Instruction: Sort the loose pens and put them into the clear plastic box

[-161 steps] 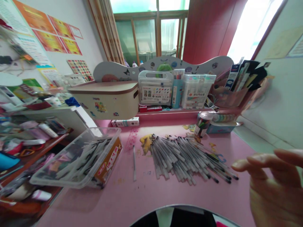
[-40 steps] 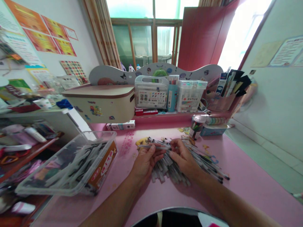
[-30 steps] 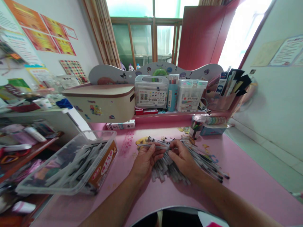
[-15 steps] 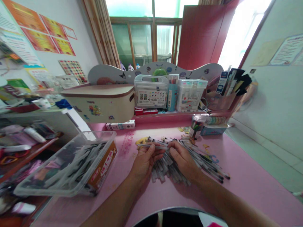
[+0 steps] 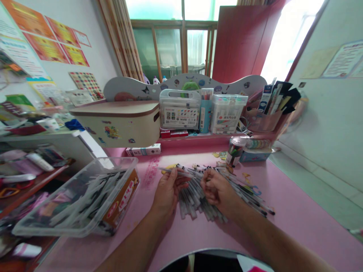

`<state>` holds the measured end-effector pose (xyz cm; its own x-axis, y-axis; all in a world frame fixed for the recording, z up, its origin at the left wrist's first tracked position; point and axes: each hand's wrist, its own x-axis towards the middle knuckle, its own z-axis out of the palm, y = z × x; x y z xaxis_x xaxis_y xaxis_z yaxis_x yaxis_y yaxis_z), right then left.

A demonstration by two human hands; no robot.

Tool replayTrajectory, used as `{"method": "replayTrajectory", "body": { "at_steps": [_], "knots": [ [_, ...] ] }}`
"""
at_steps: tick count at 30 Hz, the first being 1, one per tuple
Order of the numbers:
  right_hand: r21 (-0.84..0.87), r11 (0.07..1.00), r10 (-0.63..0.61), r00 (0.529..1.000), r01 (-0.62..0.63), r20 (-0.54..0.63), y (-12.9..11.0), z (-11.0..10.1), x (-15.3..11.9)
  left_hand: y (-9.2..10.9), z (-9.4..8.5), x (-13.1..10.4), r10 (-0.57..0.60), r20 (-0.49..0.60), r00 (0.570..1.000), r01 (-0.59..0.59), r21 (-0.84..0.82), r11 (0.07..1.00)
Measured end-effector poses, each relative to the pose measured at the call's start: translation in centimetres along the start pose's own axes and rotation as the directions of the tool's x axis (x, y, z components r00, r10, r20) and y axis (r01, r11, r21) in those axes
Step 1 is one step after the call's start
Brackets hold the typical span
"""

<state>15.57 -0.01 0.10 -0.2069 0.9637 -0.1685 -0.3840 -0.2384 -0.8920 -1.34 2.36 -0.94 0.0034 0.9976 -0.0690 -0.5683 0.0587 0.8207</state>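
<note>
My left hand (image 5: 166,194) is closed on a slim pen (image 5: 165,169) with a clear barrel, held nearly level between thumb and fingers. To its right, my right hand (image 5: 219,192) has its fingers curled in over the pile; whatever lies inside them, if anything, is hidden. Under and between both hands a loose pile of clear-barrelled pens (image 5: 193,204) fans out on the pink desk (image 5: 181,240). Several pens with black ends (image 5: 266,209) stick out beyond my right hand. Part of the pile is covered by the hands.
At left stands a clear plastic bin (image 5: 56,231) with many pens inside. A lidded cream box (image 5: 119,130), marker cases (image 5: 180,115) and a blue pencil tube (image 5: 205,117) line the back shelf. A clear jar (image 5: 235,151) of coloured items stands at the back right.
My left hand has shifted slightly left with the pen. My right hand's fingers have come away from the pen's right end and curled inward. The pile looks much the same.
</note>
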Motion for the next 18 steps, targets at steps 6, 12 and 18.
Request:
{"method": "replayTrajectory", "body": {
  "at_steps": [6, 12, 18],
  "knots": [
    [0.023, 0.978, 0.203, 0.976, -0.206, 0.082, -0.3, 0.5, -0.3, 0.5, 1.3, -1.8, 0.112, 0.023, 0.993, -0.115, 0.234, 0.966],
    [-0.102, 0.986, 0.137, 0.989, -0.131, 0.055, -0.2, 0.5, -0.4, 1.6, 0.9, -0.4, 0.039, -0.023, 0.999, -0.042, -0.153, 0.987],
    [-0.165, 0.981, -0.127, 0.977, 0.099, -0.169, 0.1, -0.2, 0.0, 3.3, -0.3, 1.6, -0.127, -0.213, 0.969, 0.018, -0.450, 0.893]
  ]
}}
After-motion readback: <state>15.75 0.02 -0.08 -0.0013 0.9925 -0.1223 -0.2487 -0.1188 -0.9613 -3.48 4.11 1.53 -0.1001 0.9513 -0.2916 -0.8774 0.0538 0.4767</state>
